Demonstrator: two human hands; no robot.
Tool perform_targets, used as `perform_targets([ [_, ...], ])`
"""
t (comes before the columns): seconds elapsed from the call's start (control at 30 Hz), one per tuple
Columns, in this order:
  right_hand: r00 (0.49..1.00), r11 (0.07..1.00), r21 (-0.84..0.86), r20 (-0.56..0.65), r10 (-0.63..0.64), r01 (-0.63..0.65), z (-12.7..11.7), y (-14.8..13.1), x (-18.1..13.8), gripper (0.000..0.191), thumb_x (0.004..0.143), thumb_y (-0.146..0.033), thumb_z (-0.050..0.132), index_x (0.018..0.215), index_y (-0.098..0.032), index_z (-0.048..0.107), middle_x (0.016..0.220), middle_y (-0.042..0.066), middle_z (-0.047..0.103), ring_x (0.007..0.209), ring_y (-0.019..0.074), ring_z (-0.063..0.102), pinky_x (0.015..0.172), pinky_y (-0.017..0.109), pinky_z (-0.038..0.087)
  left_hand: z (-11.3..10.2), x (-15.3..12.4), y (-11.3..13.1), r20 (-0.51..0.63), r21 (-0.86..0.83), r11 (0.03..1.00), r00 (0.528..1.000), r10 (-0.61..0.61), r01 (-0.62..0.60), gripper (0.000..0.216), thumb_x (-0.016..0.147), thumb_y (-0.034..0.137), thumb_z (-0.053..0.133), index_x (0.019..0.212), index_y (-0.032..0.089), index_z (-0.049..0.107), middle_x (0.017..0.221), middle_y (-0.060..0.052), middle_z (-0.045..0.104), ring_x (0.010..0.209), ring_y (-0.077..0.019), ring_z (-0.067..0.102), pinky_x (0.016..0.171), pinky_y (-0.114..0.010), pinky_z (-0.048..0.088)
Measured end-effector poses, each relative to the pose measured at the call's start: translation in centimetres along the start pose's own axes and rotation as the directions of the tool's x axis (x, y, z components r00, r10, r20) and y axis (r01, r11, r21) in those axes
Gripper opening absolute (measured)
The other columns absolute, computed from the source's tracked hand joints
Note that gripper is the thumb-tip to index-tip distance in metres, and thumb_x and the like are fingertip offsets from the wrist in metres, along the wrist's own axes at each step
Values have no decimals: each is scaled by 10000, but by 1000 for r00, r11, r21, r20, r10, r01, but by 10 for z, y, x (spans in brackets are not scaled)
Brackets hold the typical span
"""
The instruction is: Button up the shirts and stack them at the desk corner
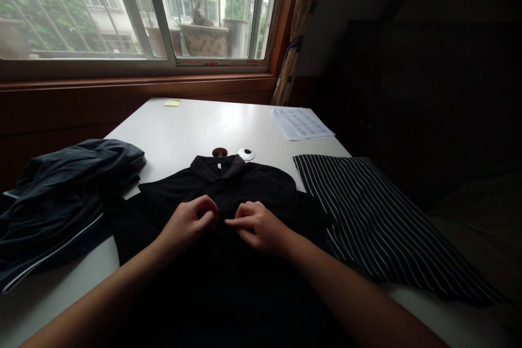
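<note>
A black collared shirt (265,185) lies front up on the white table, its collar at the far end and a small white label inside the neck. My left hand (193,220) is closed at the front opening below the collar, fingers curled and pinching the cloth. From the other side my right hand (256,225) pinches at the same opening, its index finger pointing toward the left hand. A small gap separates the fingertips. Any button between them is too dark to make out.
Dark clothing with white piping (69,190) is heaped at left. Black-and-white striped cloth (359,201) lies at right. Printed papers (302,123), a yellow sticky note (172,103) and a cable-hole cover (246,154) are on the white table (204,119), below a barred window.
</note>
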State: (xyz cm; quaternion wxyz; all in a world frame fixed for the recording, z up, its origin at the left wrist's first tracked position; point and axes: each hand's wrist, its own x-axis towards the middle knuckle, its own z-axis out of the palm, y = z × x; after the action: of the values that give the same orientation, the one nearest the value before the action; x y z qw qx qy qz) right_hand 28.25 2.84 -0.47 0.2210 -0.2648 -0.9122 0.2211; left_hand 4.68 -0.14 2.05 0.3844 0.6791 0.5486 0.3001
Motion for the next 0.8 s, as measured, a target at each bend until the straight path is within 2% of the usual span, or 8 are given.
perform_targets([
  [0.27, 999, 999, -27, 24, -23, 24, -1, -2, 0, 362, 847, -129, 645, 1159, -292, 730, 959, 34, 674, 876, 180, 599, 809, 338, 401, -1, 0, 3, 39, -16, 1000, 999, -5, 5, 147, 847, 236, 517, 896, 191, 649, 753, 7, 713, 635, -155, 662, 622, -245, 487],
  [0.47, 1000, 1000, 1, 0, 2, -2, -2, -2, 0, 316, 857, -125, 641, 1129, -256, 735, 951, 31, 669, 880, 171, 616, 814, 327, 409, -1, 1, 0, 9, 50, 998, 999, 32, -33, 134, 844, 226, 531, 899, 192, 648, 807, 4, 708, 690, -153, 654, 661, -247, 486],
  [0.63, 987, 992, 54, -106, 121, -116, -3, 2, 1, 236, 880, -124, 621, 1051, -236, 740, 940, 23, 667, 860, 160, 633, 816, 314, 425, 0, 2, -10, -4, 147, 984, 994, 107, -106, 135, 820, 186, 556, 940, 205, 614, 842, 3, 671, 758, -160, 628, 702, -259, 475],
  [0.8, 937, 957, 150, -213, 277, -249, -5, 6, 2, 209, 904, -138, 604, 1018, -244, 743, 913, 20, 655, 848, 161, 638, 813, 296, 467, 2, 2, -14, 32, 331, 916, 973, 230, -227, 69, 807, 198, 619, 871, 207, 596, 869, -18, 612, 832, -191, 564, 754, -306, 447],
])
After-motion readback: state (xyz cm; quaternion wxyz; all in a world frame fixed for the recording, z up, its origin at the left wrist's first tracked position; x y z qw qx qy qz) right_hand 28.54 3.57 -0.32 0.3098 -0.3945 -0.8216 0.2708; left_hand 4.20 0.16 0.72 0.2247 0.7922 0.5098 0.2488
